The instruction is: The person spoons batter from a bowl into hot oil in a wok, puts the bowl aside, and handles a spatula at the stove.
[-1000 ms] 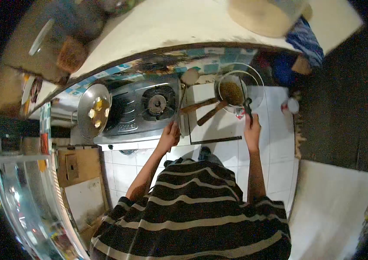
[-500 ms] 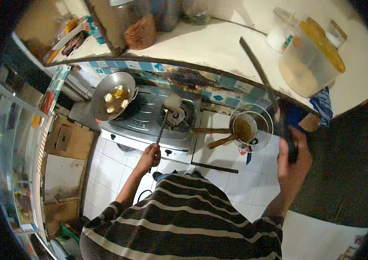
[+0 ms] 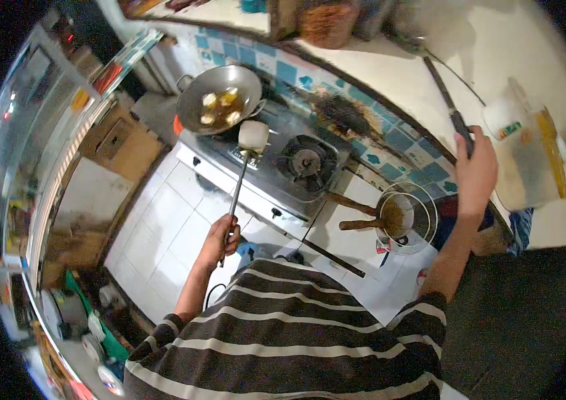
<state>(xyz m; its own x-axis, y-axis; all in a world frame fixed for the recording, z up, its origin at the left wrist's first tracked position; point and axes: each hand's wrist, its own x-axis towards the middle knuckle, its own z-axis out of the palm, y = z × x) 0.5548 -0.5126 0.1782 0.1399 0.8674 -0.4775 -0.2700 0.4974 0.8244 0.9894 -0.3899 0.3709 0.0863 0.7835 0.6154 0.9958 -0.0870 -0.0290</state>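
My left hand (image 3: 220, 240) is closed round the handle of a long metal spatula (image 3: 240, 180). The spatula's broad pale head (image 3: 253, 135) is over the stove, just off the near right rim of a wok (image 3: 189, 85). In that wok several pale yellow pieces (image 3: 231, 97) sit in oil. On the right, my right hand (image 3: 477, 159) grips the black handle of a knife (image 3: 447, 93). Its blade points away from me, over the pale shelf (image 3: 389, 73).
The stove's right burner (image 3: 306, 162) is bare. Wire strainers (image 3: 406, 213) with wooden handles rest right of the stove. A plastic container (image 3: 526, 167) and a jar of orange-brown food (image 3: 329, 23) stand on the shelf. A glass-fronted cabinet (image 3: 23, 133) is at the left.
My left hand has moved the spatula from the right burner toward the wok. My right hand has carried the knife forward and up over the shelf. The view has turned.
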